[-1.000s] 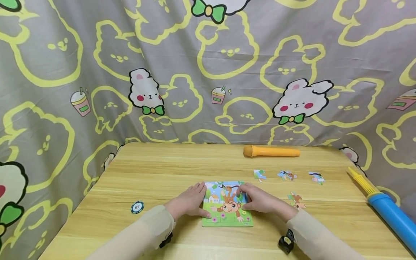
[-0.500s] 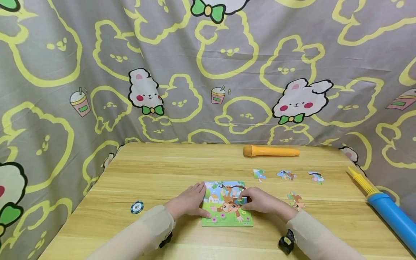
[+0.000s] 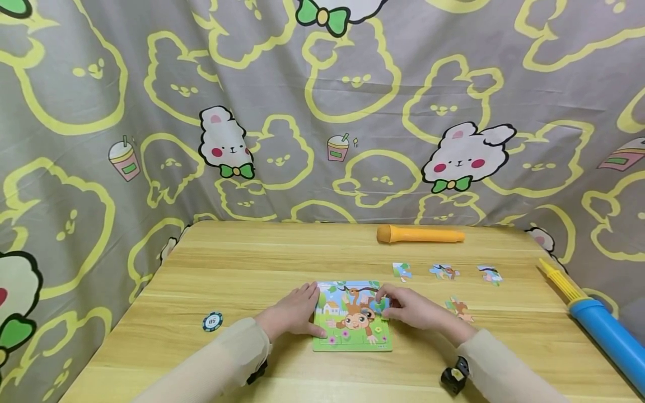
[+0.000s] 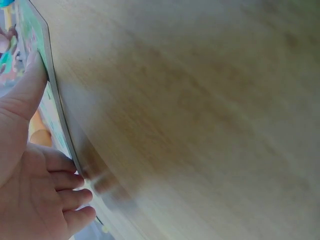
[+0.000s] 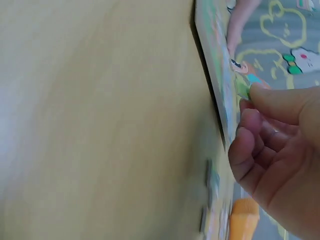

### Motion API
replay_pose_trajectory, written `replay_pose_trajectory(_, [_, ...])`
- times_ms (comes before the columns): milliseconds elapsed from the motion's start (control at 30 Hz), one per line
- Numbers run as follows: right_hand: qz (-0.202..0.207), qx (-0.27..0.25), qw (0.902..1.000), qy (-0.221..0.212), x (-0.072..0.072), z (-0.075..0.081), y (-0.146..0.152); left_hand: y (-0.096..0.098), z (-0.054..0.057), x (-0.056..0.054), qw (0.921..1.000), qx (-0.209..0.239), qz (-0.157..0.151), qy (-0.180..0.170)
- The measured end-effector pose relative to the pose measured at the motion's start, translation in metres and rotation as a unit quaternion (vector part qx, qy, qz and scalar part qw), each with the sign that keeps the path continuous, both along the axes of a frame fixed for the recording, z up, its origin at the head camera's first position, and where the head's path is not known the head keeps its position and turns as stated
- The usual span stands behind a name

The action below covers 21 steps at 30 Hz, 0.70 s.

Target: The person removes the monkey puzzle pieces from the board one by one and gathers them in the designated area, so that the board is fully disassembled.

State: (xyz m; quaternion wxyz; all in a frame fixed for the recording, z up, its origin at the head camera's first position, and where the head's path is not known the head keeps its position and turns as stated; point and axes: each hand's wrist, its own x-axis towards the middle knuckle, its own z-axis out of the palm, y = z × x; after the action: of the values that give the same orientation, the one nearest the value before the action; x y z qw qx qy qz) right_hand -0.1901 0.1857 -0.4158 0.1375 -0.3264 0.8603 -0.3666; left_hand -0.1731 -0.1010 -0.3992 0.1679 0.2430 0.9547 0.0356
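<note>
A square jigsaw puzzle board (image 3: 347, 341) with a monkey picture lies flat on the table. My left hand (image 3: 292, 313) rests at its left side, thumb on the board's front-left corner area and fingers extended along the edge; the left wrist view shows the thumb (image 4: 32, 82) over the board's border. My right hand (image 3: 410, 308) pinches a puzzle piece (image 5: 242, 86) between thumb and fingertips, tilted up over the right part of the board. The piece shows green and part of the monkey's face. The spot under it is partly hidden by the right hand.
Loose puzzle pieces lie to the right: a row with one piece (image 3: 445, 272) in its middle, and another piece (image 3: 459, 309) nearer. An orange microphone (image 3: 420, 234) lies behind. A blue and yellow pump (image 3: 604, 330) is at the right edge, a poker chip (image 3: 213, 321) at left.
My right hand has lifted a puzzle piece from the board and tilted it up, shifting slightly right. My left hand has stayed at the board's left edge.
</note>
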Motion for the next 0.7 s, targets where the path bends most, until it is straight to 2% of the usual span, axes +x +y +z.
replay_pose_trajectory(133, [-0.027, -0.045, 0.9986, 0.000, 0.000, 0.002, 0.017, 0.000, 0.000, 0.000, 1.0000, 0.001, 0.000, -0.001])
replay_pose_trajectory(300, [-0.049, -0.074, 0.9960, 0.003, 0.003, 0.007, 0.039, 0.000, 0.000, 0.000, 1.0000, 0.000, 0.001, -0.002])
replay_pose_trajectory(500, [-0.072, -0.090, 0.9932, 0.015, 0.009, 0.014, 0.071, -0.001, 0.000, 0.000, 1.0000, -0.004, -0.005, 0.004])
replay_pose_trajectory(700, [-0.111, -0.093, 0.9894, -0.008, 0.014, 0.016, 0.114, -0.001, 0.000, 0.000, 1.0000, -0.002, -0.004, 0.001])
